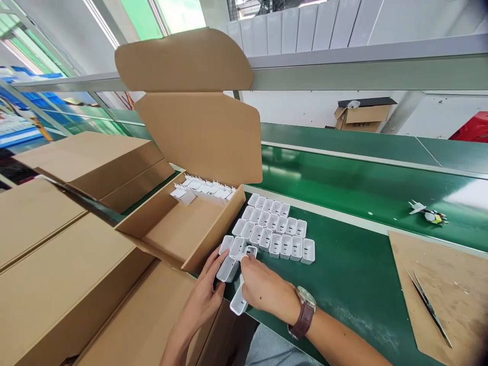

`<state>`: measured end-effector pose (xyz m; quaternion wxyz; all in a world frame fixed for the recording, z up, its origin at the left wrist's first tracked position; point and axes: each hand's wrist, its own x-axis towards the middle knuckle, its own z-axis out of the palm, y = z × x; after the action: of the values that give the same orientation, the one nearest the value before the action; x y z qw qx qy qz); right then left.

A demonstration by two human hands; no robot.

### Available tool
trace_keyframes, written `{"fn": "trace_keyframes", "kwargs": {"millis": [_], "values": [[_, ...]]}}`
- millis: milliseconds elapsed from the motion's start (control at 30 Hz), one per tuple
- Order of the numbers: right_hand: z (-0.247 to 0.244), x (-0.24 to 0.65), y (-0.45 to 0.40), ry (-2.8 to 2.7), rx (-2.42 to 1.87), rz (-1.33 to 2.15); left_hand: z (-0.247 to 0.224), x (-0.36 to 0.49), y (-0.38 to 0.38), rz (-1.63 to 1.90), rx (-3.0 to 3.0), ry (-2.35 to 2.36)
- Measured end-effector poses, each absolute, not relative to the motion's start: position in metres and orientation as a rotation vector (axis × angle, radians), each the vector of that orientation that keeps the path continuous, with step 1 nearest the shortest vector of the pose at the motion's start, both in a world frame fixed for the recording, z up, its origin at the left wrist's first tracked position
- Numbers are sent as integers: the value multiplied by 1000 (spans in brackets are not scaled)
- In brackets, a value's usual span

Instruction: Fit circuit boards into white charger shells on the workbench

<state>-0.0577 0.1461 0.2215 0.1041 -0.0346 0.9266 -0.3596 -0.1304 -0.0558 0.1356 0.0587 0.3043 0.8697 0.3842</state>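
Just right of the box, my left grip was spread against a tray, probably steadying it. My right grip curled farther right of the box, another tray jutting tilted from beneath; its fingertips were hidden, so I couldn't tell what they pinched. Rows of trays stood right of the box on the counter, seemingly spaced for easy reach.
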Motion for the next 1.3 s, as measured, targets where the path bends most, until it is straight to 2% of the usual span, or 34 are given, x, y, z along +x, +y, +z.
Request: {"fn": "trace_keyframes", "kwargs": {"millis": [133,367,467,733,900,1033,1167,1300], "values": [[230,-53,145,2832,-131,-751,139,-127,-59,1157,984,2705],[218,-35,149,2893,-145,-567,152,-107,-61,1129,1059,2946],[212,-22,154,2845,-131,-558,159,-103,-60,1182,1144,2942],[186,27,198,2992,-62,-649,188,-80,-27,1168,1459,2560],[167,50,222,3171,-42,-785,174,-84,6,927,1628,2754],[169,52,223,3208,-101,-837,165,-95,4,721,1709,2864],[169,45,217,3179,-210,-891,157,-101,-6,745,1645,2962],[159,30,203,3174,-204,-942,145,-112,-12,771,1328,3115]]}}
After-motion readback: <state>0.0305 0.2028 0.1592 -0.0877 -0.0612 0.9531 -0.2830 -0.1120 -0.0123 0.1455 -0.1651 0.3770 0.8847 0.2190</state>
